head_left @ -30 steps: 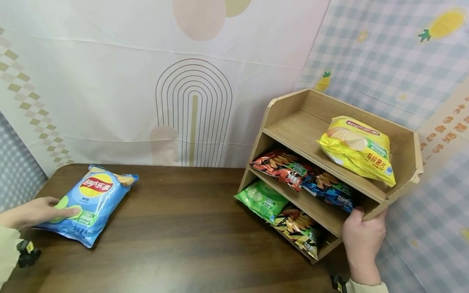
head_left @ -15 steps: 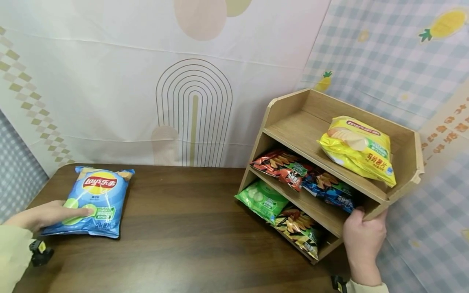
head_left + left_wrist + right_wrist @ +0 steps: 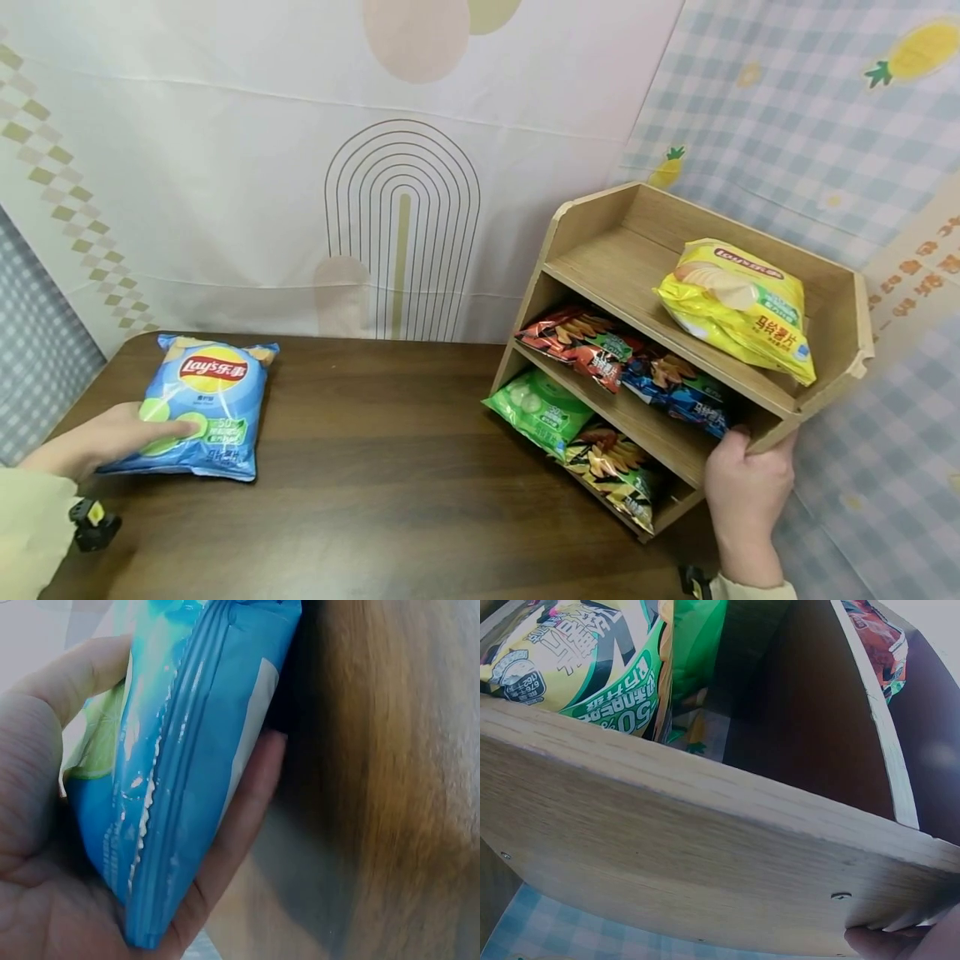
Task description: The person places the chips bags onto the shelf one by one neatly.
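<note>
My left hand (image 3: 112,440) grips the lower left part of a blue Lay's chip bag (image 3: 213,408), thumb across its front. In the left wrist view, the thumb lies on one face of the chip bag (image 3: 187,765) and fingers (image 3: 262,769) wrap behind the other. At the right, my right hand (image 3: 750,487) grips the side panel of a wooden shelf (image 3: 607,250), its thumb at the front edge. Only a few of its fingers (image 3: 889,941) show in the right wrist view, against the outer side of the shelf panel (image 3: 682,825).
A yellow chip bag (image 3: 738,308) lies on the shelf's top. Red (image 3: 577,342) and dark blue (image 3: 678,392) chip bags fill the middle tier; green (image 3: 540,408) and black-gold (image 3: 611,471) ones lie in the lowest. Brown tabletop (image 3: 390,467) spans between; patterned cloth (image 3: 240,192) hangs behind.
My left hand has moved right and turned the blue chip bag from a slant to nearly straight, its top now facing the back. My right hand keeps its grip on the shelf.
</note>
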Demonstrator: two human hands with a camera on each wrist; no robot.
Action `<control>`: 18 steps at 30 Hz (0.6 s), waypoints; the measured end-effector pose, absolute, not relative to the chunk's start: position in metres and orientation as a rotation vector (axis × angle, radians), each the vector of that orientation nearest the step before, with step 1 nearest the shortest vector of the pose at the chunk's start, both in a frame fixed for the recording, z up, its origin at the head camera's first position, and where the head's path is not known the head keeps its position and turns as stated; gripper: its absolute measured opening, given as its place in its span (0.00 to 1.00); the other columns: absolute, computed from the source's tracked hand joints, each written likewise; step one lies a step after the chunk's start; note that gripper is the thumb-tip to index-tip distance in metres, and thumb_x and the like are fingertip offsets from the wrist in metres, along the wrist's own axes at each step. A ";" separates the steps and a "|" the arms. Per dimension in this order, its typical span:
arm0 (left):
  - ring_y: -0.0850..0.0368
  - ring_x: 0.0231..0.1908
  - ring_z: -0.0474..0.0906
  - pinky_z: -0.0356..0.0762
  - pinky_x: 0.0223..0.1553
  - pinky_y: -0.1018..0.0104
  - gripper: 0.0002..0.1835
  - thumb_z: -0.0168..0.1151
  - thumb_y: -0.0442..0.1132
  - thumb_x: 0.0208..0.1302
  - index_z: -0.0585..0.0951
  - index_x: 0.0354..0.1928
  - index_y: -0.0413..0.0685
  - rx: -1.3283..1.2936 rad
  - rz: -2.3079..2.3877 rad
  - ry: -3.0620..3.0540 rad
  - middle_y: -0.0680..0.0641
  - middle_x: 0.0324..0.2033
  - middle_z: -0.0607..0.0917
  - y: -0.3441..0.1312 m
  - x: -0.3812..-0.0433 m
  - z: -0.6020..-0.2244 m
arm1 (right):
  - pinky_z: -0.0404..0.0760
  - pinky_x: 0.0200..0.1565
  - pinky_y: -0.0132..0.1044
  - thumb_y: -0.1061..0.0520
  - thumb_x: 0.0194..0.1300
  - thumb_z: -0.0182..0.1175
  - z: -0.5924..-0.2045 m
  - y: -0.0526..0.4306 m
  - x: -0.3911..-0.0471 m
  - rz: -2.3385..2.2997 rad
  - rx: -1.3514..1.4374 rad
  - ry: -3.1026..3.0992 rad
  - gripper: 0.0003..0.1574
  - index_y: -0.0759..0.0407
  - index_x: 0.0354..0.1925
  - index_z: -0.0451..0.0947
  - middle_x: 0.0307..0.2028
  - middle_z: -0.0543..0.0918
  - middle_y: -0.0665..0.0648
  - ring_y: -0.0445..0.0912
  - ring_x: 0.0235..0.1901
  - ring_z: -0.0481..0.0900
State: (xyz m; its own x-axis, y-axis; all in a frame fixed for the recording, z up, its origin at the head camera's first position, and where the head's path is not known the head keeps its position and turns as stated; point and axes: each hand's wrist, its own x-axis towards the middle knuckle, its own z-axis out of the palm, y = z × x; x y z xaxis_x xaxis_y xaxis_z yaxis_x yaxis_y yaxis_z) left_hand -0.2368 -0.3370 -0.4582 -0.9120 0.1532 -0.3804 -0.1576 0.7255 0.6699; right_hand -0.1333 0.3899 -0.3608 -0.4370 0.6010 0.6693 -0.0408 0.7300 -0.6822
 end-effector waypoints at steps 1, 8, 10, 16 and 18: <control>0.45 0.46 0.73 0.72 0.45 0.50 0.44 0.54 0.63 0.66 0.65 0.58 0.21 0.006 1.046 2.519 0.35 0.46 0.79 -0.336 -0.236 -0.458 | 0.63 0.48 0.63 0.59 0.63 0.47 -0.361 0.390 -0.133 0.777 -0.432 -1.898 0.35 0.54 0.69 0.62 0.54 0.75 0.74 0.74 0.49 0.71; 0.53 0.44 0.74 0.72 0.41 0.60 0.37 0.54 0.60 0.68 0.70 0.57 0.27 0.036 1.141 2.534 0.42 0.46 0.81 -0.328 -0.231 -0.460 | 0.63 0.48 0.63 0.59 0.63 0.47 -0.361 0.390 -0.133 0.783 -0.438 -1.907 0.36 0.51 0.70 0.62 0.54 0.75 0.73 0.74 0.49 0.71; 0.53 0.44 0.74 0.72 0.41 0.61 0.36 0.54 0.59 0.69 0.70 0.57 0.28 0.048 1.160 2.541 0.42 0.46 0.81 -0.326 -0.229 -0.459 | 0.63 0.48 0.63 0.59 0.63 0.47 -0.361 0.390 -0.133 0.786 -0.438 -1.907 0.36 0.50 0.70 0.62 0.55 0.75 0.72 0.74 0.49 0.71; 0.54 0.41 0.74 0.73 0.39 0.62 0.35 0.53 0.59 0.69 0.69 0.58 0.29 0.077 1.192 2.572 0.44 0.44 0.81 -0.314 -0.227 -0.450 | 0.63 0.47 0.63 0.60 0.63 0.47 -0.361 0.390 -0.133 0.785 -0.434 -1.903 0.36 0.50 0.70 0.62 0.54 0.76 0.72 0.74 0.49 0.71; 0.54 0.40 0.75 0.74 0.38 0.62 0.35 0.53 0.59 0.69 0.69 0.58 0.30 0.083 1.209 2.576 0.44 0.42 0.81 -0.308 -0.228 -0.446 | 0.63 0.47 0.63 0.60 0.63 0.47 -0.361 0.390 -0.133 0.783 -0.431 -1.902 0.36 0.51 0.70 0.62 0.54 0.76 0.72 0.74 0.49 0.71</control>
